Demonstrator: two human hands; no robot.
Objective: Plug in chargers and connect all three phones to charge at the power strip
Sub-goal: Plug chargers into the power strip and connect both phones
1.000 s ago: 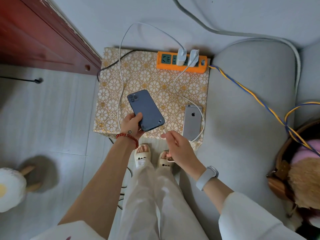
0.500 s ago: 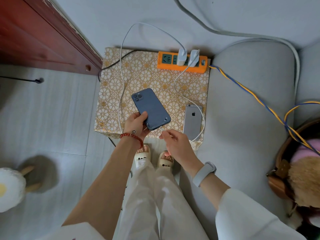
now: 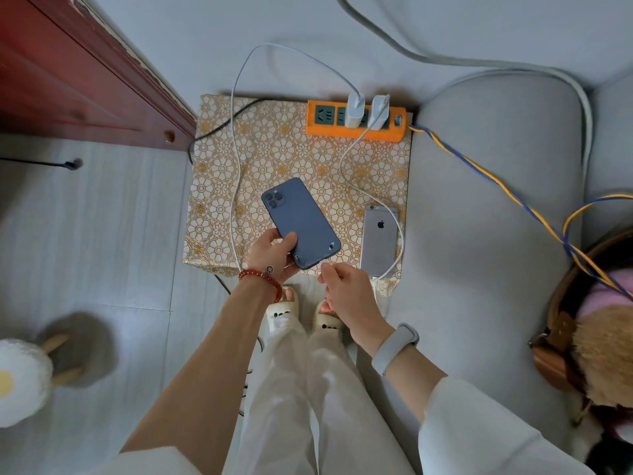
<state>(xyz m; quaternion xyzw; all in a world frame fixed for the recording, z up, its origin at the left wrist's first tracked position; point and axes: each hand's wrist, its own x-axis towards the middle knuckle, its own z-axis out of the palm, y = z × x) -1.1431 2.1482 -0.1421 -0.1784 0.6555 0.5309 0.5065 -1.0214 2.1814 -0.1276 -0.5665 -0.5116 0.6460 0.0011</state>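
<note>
My left hand point(image 3: 270, 255) holds a dark blue phone point(image 3: 300, 222) face down by its lower left corner, just above the patterned stool top point(image 3: 274, 152). My right hand point(image 3: 346, 289) pinches the end of a white charging cable point(image 3: 234, 186) right below the phone's bottom edge. A silver phone point(image 3: 378, 240) lies face down on the stool's right side with a second white cable point(image 3: 346, 166) in its bottom port. An orange power strip point(image 3: 356, 120) at the stool's back holds two white chargers point(image 3: 354, 109). I see only two phones.
A grey sofa cushion point(image 3: 496, 217) borders the stool on the right, crossed by a blue and yellow cord point(image 3: 486, 169). A red wooden cabinet point(image 3: 85, 80) stands at the left. A basket with plush toys point(image 3: 599, 320) sits far right. My slippered feet point(image 3: 301, 310) are below the stool.
The blue phone has shifted right and slightly up in my left hand. My right hand has risen with the cable end until it sits just under the phone's bottom edge.
</note>
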